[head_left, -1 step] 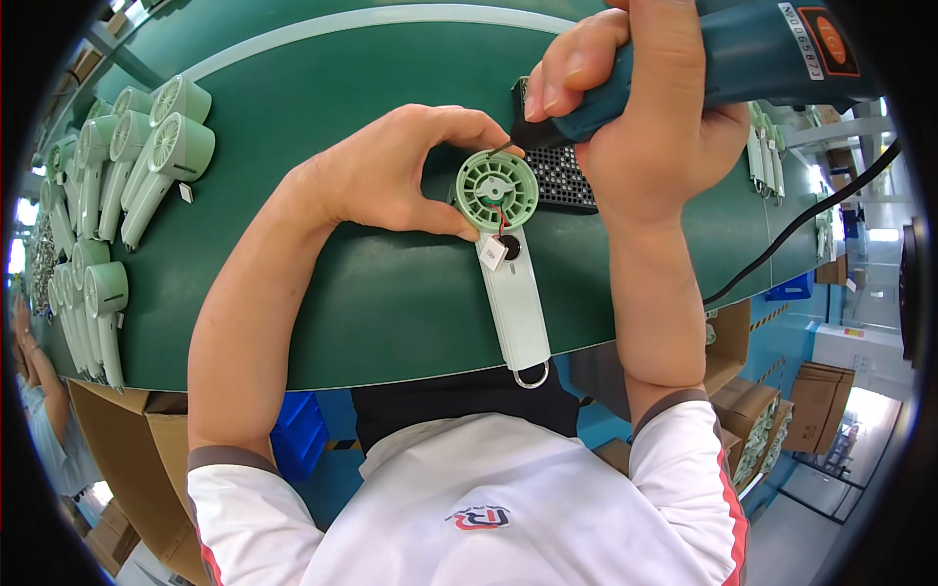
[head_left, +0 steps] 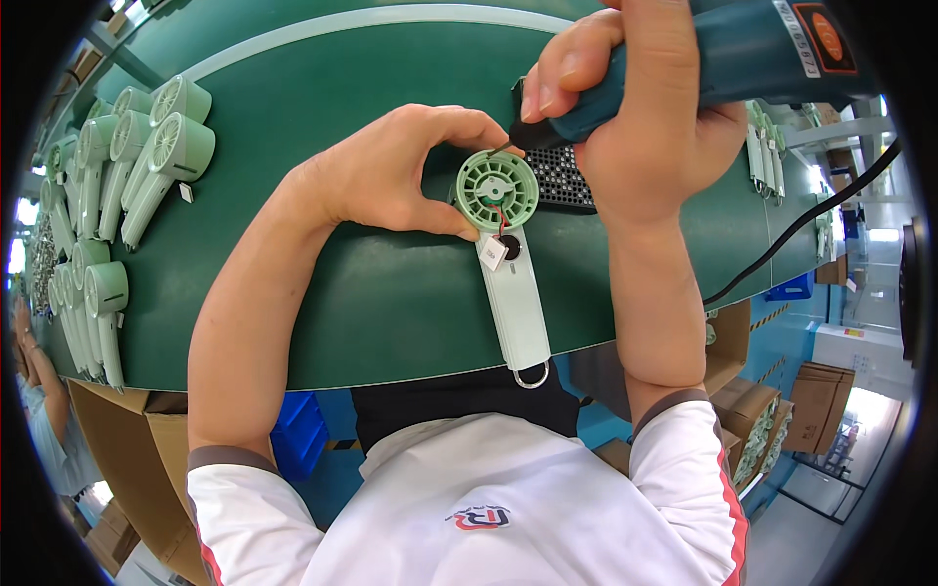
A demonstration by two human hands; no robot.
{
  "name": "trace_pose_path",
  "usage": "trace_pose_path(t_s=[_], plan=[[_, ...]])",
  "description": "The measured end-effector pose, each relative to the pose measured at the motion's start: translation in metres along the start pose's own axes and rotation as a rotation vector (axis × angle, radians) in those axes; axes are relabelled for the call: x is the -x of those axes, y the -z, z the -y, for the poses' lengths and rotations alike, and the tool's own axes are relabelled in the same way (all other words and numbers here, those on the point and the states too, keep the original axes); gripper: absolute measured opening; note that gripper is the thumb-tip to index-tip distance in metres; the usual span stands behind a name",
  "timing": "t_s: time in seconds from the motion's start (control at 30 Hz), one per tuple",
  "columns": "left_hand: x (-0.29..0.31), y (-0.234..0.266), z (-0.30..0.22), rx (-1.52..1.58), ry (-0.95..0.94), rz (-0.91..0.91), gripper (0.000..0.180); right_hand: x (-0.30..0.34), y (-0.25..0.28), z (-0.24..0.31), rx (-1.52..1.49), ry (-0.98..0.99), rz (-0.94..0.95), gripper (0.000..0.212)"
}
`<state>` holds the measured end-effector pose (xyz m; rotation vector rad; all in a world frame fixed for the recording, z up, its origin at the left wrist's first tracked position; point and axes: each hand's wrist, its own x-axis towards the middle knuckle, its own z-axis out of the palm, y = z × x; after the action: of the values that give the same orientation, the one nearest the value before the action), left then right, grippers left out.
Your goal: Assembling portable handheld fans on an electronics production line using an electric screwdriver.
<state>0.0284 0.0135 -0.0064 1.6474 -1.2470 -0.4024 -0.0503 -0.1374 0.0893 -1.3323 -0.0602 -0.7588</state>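
Observation:
A handheld fan [head_left: 515,293] with a round pale-green head and a whitish handle lies on the green table, its metal ring toward me. My left hand [head_left: 396,171] grips the fan head from the left, thumb and forefinger around its rim. Red and black wires and a small white tag [head_left: 492,253] show where head meets handle. A blue electric screwdriver [head_left: 723,61] is in the closed grip of my right hand [head_left: 655,127]. Its thin bit reaches the upper rim of the fan head, near my left forefinger. Whether a screw sits under the tip is too small to tell.
Behind the fan lies a black perforated tray [head_left: 562,178], partly covered by my right hand. Several similar fans [head_left: 181,146] stand grouped at the left, more [head_left: 767,146] at the far right. A black cable [head_left: 811,210] curves along the right. Cardboard boxes [head_left: 821,405] stand beyond the table.
My right hand and the screwdriver have shifted very slightly left. My left hand and the fan stay in place.

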Motion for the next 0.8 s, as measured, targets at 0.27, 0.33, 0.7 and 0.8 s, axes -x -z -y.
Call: trace_pose_path(t_s=[0.27,0.33,0.7,0.8], plan=[[0.001,-0.002,0.005,-0.083,-0.031,-0.008,0.061,-0.005,0.001,-0.020,0.114,0.103,0.207,0.027],[0.003,-0.003,0.006,-0.027,-0.047,-0.049,0.060,-0.011,-0.001,-0.023,0.029,0.075,0.349,0.030],[0.000,-0.001,0.004,-0.039,0.009,-0.027,0.059,-0.012,-0.002,-0.026,0.051,-0.082,0.359,0.029],[0.001,-0.001,0.007,-0.047,-0.011,-0.042,0.061,-0.011,-0.003,-0.027,0.029,-0.085,0.371,0.023]])
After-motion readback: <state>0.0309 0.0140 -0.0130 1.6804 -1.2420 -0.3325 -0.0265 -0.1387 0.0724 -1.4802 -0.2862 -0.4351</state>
